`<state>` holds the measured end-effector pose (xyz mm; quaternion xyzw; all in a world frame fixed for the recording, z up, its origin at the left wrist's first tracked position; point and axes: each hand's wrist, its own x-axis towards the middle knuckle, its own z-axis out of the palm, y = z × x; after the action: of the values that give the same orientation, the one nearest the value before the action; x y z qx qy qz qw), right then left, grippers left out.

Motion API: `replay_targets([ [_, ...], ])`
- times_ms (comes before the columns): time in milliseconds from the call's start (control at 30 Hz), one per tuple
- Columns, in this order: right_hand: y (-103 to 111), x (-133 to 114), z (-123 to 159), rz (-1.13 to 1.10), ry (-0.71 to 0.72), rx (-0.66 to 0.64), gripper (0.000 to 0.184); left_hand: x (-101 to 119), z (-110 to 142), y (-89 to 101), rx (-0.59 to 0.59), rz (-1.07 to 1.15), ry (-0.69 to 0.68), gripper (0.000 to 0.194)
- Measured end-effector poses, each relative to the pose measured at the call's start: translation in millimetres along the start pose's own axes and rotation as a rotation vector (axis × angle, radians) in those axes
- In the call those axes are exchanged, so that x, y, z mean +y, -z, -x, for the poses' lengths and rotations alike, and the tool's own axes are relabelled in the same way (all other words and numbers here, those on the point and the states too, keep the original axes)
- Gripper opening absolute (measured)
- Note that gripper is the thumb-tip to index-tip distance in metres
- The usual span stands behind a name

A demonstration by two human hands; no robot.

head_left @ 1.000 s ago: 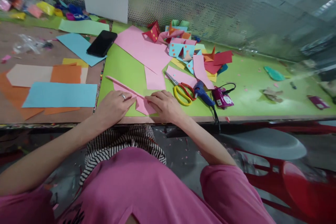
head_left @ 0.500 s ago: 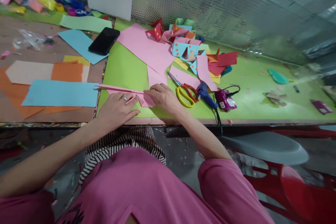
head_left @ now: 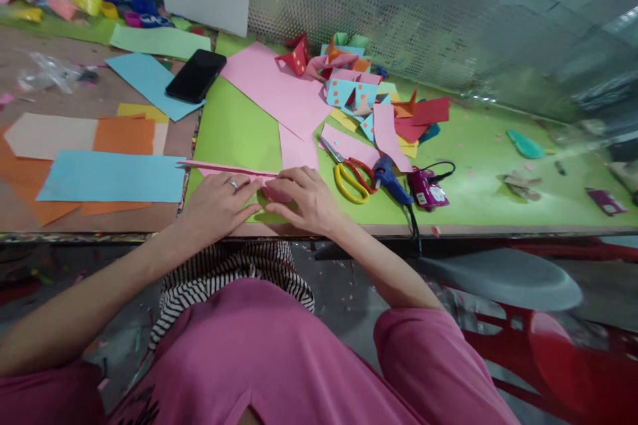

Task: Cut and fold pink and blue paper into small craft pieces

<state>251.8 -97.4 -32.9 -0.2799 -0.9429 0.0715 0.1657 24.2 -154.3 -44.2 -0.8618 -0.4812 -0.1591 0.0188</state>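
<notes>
A folded strip of pink paper (head_left: 274,194) lies near the table's front edge, its long thin edge reaching left to the blue sheet. My left hand (head_left: 214,204), with a ring on one finger, presses and steadies the strip's left part, thumb apart from the fingers. Over the right end is my right hand (head_left: 310,203), its fingers and thumb curled round the paper; they cover part of the fold. Just right of that hand lie scissors (head_left: 349,177) with yellow and red handles. Behind the hands is a large pink sheet (head_left: 269,86).
Beside the scissors are a blue glue gun (head_left: 393,180) and a purple packet (head_left: 428,188). Folded paper pieces (head_left: 351,94) are heaped at the back. To the left lie a black phone (head_left: 196,75), a light blue sheet (head_left: 112,176) and orange paper (head_left: 124,137).
The pink strip has turned nearly level and its left end has shifted left. My right hand first moved up, then came down and left over the strip's right end, its thumb now nearer my left hand.
</notes>
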Motion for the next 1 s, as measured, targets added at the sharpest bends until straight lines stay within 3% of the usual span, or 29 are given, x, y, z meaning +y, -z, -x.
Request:
replay_targets([
  [167, -1, -5, -3, 0.168, 0.013, -0.049, 0.034, -19, -9, 10.7, 0.059, 0.055, 0.07, 0.046],
  [267, 5, -3, -10, 0.198, 0.002, -0.036, 0.034, -30, -17, 17.9, -0.084, 0.015, 0.029, 0.056],
  [367, 6, -3, -13, 0.157, 0.064, -0.067, 0.034, -36, -24, 20.4, -0.247, -0.04, 0.02, 0.052],
  [467, -3, -1, -12, 0.195, 0.092, -0.122, 0.03, -40, -30, 20.0, -0.291, -0.064, 0.039, 0.049],
  [533, -8, 3, -13, 0.205, 0.054, -0.108, 0.029, -44, -34, 23.6, -0.253, -0.039, 0.063, 0.053],
  [633, -2, 12, -21, 0.103, -0.066, 0.009, 0.029, -47, -35, 41.7, -0.003, 0.073, 0.107, 0.054],
  [767, 28, 25, -39, -0.246, -0.321, 0.277, 0.022, -35, -19, 73.8, 0.68, 0.193, 0.224, 0.028],
  [800, 36, 28, -43, -0.355, -0.382, 0.328, 0.021, -29, -14, 77.8, 0.791, 0.201, 0.258, 0.023],
  [833, 42, 30, -47, -0.463, -0.429, 0.364, 0.022, -24, -11, 79.2, 0.805, 0.228, 0.27, 0.021],
  [867, 47, 31, -50, -0.566, -0.457, 0.385, 0.023, -20, -10, 78.2, 0.745, 0.283, 0.302, 0.019],
  [933, 50, 32, -55, -0.731, -0.474, 0.398, 0.028, -14, -15, 70.4, 0.477, 0.481, 0.379, 0.019],
  [1000, 46, 29, -57, -0.835, -0.473, 0.394, 0.032, -14, -29, 59.3, 0.304, 0.808, 0.493, 0.03],
])
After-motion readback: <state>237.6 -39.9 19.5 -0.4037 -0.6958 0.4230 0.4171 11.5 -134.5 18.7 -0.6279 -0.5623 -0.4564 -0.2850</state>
